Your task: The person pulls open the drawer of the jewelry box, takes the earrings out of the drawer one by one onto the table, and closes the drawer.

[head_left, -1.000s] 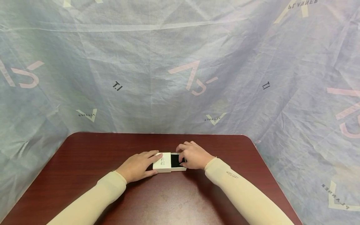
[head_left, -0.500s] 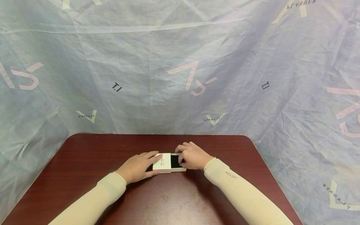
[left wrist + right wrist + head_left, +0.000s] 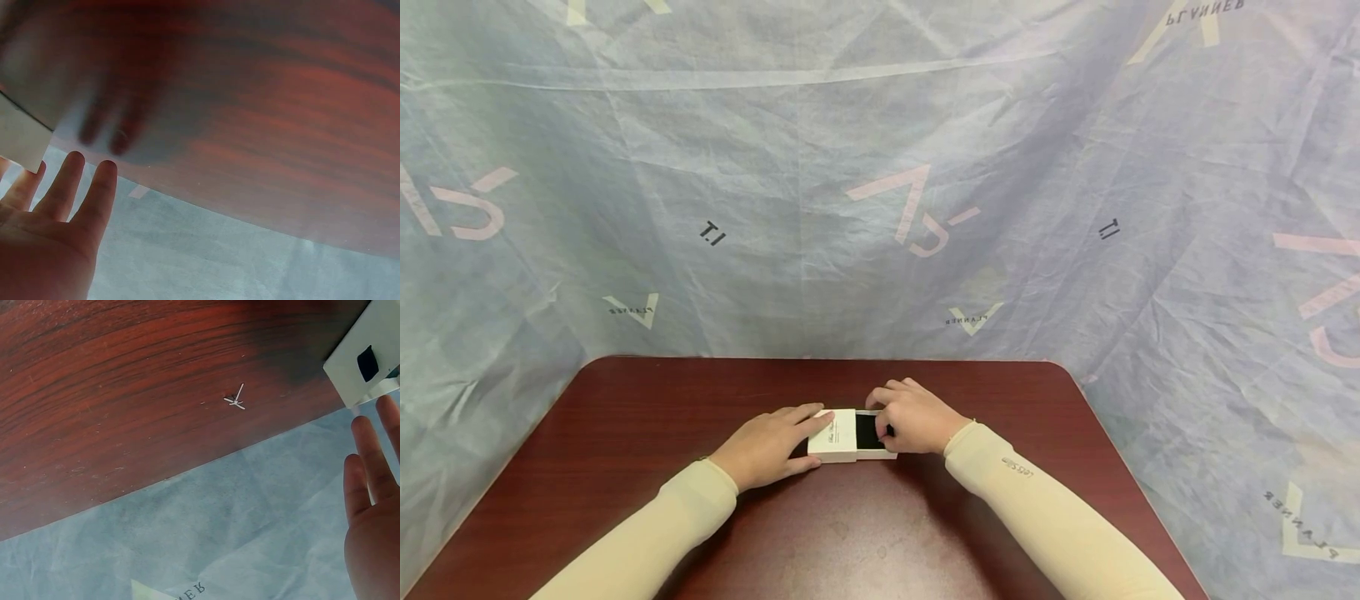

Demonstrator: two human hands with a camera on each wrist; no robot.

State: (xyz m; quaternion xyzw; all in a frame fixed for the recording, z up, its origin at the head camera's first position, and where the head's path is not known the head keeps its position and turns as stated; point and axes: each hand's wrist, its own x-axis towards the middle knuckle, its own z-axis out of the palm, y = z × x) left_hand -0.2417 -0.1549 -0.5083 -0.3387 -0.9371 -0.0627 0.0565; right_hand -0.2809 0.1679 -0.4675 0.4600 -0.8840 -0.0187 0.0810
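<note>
A small white drawer box (image 3: 844,446) with black print lies on the table, its inner tray (image 3: 877,454) slid partly out to the right. Black lining (image 3: 866,431) shows inside the tray. My left hand (image 3: 765,446) grips the box's outer sleeve, thumb at the near side and fingers over the top and far side. At the tray's right end is my right hand (image 3: 920,422), fingers curled, with thumb and index finger meeting over the lining. Anything between those tips is hidden. In the right wrist view, a black patch (image 3: 367,364) marks the box.
The dark red wood-grain table (image 3: 850,533) has rounded far corners. Grey printed cloth (image 3: 805,208) hangs behind it and along both sides. A tiny pale thing with thin arms (image 3: 235,402) shows on the tabletop in the right wrist view.
My right thumb and index finger have drawn slightly closer together over the lining. The left hand and the box stay practically where they were.
</note>
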